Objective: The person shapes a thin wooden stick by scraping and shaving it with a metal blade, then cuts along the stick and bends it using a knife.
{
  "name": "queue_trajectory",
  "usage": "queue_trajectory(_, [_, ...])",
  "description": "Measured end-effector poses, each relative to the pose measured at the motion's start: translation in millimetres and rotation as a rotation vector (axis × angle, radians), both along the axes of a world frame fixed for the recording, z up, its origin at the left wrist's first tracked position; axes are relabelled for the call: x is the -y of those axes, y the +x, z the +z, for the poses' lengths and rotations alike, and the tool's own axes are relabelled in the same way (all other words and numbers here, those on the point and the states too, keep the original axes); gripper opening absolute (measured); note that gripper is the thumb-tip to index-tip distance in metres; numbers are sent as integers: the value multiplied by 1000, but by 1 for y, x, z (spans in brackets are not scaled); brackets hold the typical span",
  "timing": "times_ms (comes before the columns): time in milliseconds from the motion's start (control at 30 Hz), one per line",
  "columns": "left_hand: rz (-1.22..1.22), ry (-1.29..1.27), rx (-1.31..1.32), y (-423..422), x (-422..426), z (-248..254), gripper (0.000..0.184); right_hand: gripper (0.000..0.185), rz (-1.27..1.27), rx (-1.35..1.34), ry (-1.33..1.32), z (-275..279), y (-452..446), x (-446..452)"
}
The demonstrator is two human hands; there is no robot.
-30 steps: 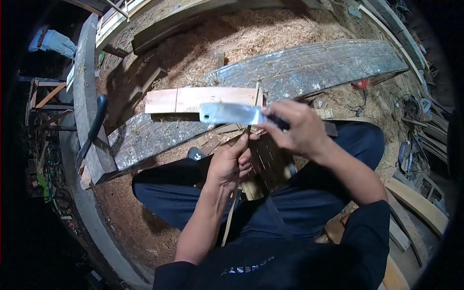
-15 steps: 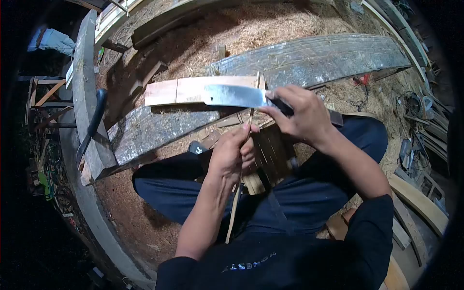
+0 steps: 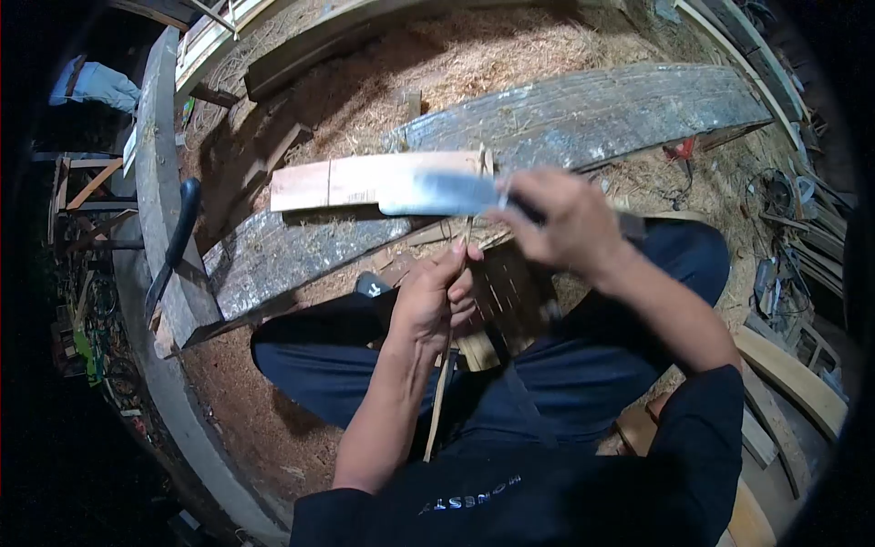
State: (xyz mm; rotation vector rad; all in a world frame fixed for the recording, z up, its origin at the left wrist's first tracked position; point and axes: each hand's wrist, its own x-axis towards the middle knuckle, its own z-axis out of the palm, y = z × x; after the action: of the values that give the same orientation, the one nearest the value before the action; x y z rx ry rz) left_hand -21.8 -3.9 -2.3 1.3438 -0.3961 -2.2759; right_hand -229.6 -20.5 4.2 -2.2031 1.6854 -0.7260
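Weathered plank (image 3: 620, 114): diagonal, left of centre to upper right | pale board (image 3: 346, 185): on plank, upper centre | right hand (image 3: 565, 223): clamped on cleaver (image 3: 433, 194), motion-blurred, blade crossing strip | left hand (image 3: 433, 294): fingers closed on thin strip (image 3: 438, 401), centre to lower centre

two hands (image 3: 570, 223), one cleaver (image 3: 437, 193), one thin strip (image 3: 438, 401)
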Motion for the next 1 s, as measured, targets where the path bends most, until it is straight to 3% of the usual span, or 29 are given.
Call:
queue_trajectory(67, [5, -16, -16, -1, 2, 0, 24, 26, 86, 64, 55, 1, 2, -6])
queue_trajectory(100, [9, -5, -20, 2, -3, -2, 24, 26, -14, 137, -19, -3, -1, 3])
queue_trajectory(133, [11, -24, -111, 5, -2, -7, 23, 33, -14, 36, -81, -9, -15, 19])
queue_trajectory(267, [17, -3, -48, 3, -3, -4, 24, 31, 76, 58, -198, -5, 3, -3])
queue_trajectory(333, [34, 19, -56, 6, -6, -5, 25, 34, -59, 90, -20, -2, -11, 13])
queue_trajectory(400, [-4, -9, -100, 8, -3, -9, 25, 33, -186, 23, -101, 5, -28, 29])
queue_trajectory(533, [6, -103, -85, 7, -4, -9, 28, 24, -177, 303, -60, 5, -19, 24])
queue_trajectory(600, [-6, -105, -72, 9, -4, -5, 31, 22, -266, 457, 88, 10, -22, 24])
queue_trajectory(667, [-21, -114, -65, 7, -3, -2, 33, 23, -248, 456, -8, 3, -30, 28])
queue_trajectory(733, [-80, -221, 109, 6, -2, 1, 36, 29, -273, 613, 51, -3, -37, 31])
queue_trajectory(867, [-104, -238, 208, 4, -2, 12, 36, 36, -279, 1027, 321, 5, -34, 29])
queue_trajectory(933, [-105, -280, 208, 7, -3, 9, 37, 32, -226, 981, 302, 7, -36, 26])
queue_trajectory(1000, [-110, -316, 213, 8, -6, 8, 37, 24, -165, 785, 507, 3, -42, 23])
